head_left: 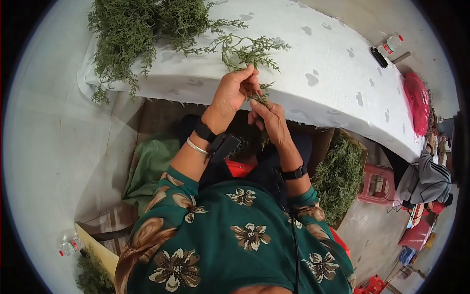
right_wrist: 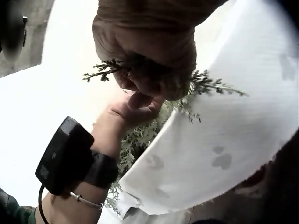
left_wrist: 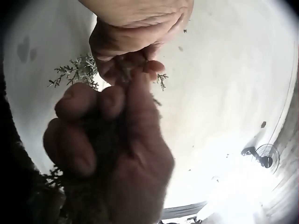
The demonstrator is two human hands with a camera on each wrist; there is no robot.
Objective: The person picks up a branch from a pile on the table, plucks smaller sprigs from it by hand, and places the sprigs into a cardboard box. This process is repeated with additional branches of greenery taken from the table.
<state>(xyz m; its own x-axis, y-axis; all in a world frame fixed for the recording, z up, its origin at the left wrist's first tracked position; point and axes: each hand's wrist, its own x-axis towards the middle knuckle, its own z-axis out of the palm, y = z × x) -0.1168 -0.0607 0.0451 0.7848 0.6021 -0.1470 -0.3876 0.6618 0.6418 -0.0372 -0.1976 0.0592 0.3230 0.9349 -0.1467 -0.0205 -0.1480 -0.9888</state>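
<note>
In the head view, a green leafy sprig [head_left: 261,98] is held between both hands near the table's front edge. The left hand [head_left: 231,91] pinches at it with thumb and fingertips. Just to its right, the right hand [head_left: 272,122] grips the sprig, thumb on top and fingers curled. Seen from the left wrist, the left hand [left_wrist: 140,37] meets the raised right hand [left_wrist: 117,149] at the fingertips, with leaf tips [left_wrist: 161,80] showing beside them. The right wrist view has leafy ends [right_wrist: 215,85] out both sides of the right hand [right_wrist: 147,56]; its fingers partly hide the stem.
A pile of greenery [head_left: 125,41] and a loose branch [head_left: 245,51] lie on the white-clothed table [head_left: 323,98]. Below are a box of greenery [head_left: 340,176] and green fabric [head_left: 156,157]. A phone [head_left: 378,57], bottle [head_left: 392,44] and red bag [head_left: 416,103] sit at the far right; another person [head_left: 426,179] is beyond.
</note>
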